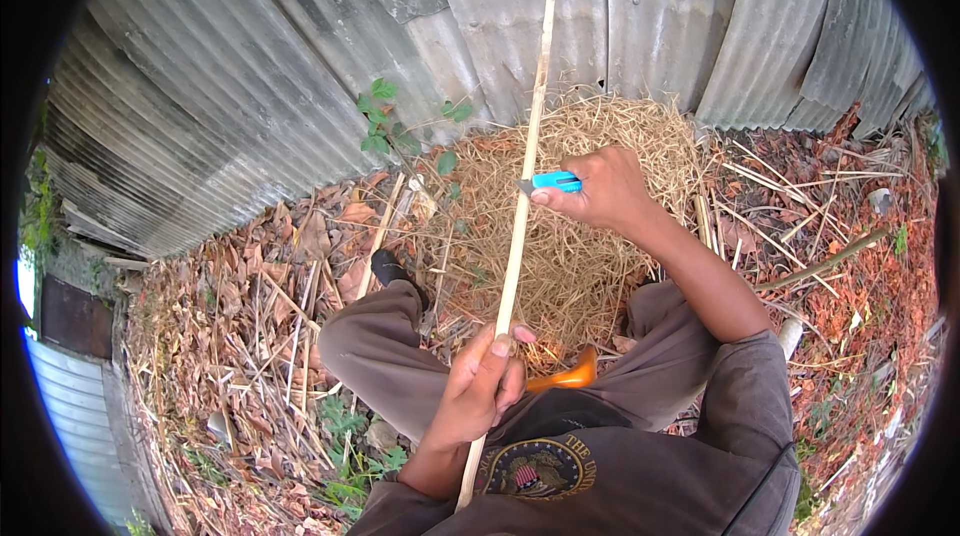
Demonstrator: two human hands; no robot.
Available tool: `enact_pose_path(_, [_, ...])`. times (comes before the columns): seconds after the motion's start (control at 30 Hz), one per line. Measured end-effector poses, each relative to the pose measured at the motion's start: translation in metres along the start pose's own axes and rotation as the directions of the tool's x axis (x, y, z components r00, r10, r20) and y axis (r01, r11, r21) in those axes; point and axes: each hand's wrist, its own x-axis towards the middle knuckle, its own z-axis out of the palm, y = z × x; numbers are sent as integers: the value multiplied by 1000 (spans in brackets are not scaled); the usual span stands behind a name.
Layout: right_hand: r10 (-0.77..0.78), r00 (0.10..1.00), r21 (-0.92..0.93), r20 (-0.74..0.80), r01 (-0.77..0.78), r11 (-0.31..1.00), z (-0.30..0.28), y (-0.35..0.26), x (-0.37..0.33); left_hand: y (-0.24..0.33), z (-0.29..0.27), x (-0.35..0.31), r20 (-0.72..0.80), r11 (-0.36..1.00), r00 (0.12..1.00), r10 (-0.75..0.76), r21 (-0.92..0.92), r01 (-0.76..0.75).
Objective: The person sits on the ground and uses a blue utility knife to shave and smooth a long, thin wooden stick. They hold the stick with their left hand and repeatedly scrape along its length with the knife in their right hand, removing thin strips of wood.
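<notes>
A long, pale wooden stick [517, 236] slants upward from my lap toward the metal wall. Around its lower part my left hand [484, 376] is closed, thumb along the top. My right hand [606, 187] grips a utility knife with a light blue handle [558, 182]. The knife's dark blade rests against the stick's side, about midway up. Beneath the stick lies a heap of thin, curled straw-coloured shavings [580, 266]. An orange curved object [568, 374] lies between my legs, near my left hand; its kind is not clear.
Grey corrugated metal sheets [520, 26] form a wall ahead. Dry brown leaves [250, 336] and loose sticks cover the ground on both sides. A green-leaved plant [380, 121] grows by the wall. My bent legs [385, 346] frame the shavings, and a dark shoe [392, 271] shows at left.
</notes>
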Motion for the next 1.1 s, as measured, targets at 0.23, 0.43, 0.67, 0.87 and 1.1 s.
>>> enact_pose_path(0.23, [383, 924, -176, 2, -377, 910, -11, 59, 22, -5, 10, -5, 20, 989, 1000, -7, 151, 4])
enact_pose_path(0.43, [780, 543, -205, -310, -840, 503, -46, 183, 9, -7, 8, -26, 135, 987, 986, -98, 140, 79])
enact_pose_path(0.67, [666, 745, 23, -20, -666, 746, -50, 118, 16, -17, -2, -7, -100, 992, 994, -34, 118, 46])
enact_pose_path(0.87, [-32, 986, 47, 161, 25, 999, -17, -23, -14, -9, -5, 13, -186, 984, 974, 128, 144, -101])
enact_pose_path(1.1, [-105, 991, 50, 78, 101, 994, 1, -22, -17, -11, 5, 11, -196, 978, 962, 190, 127, -167])
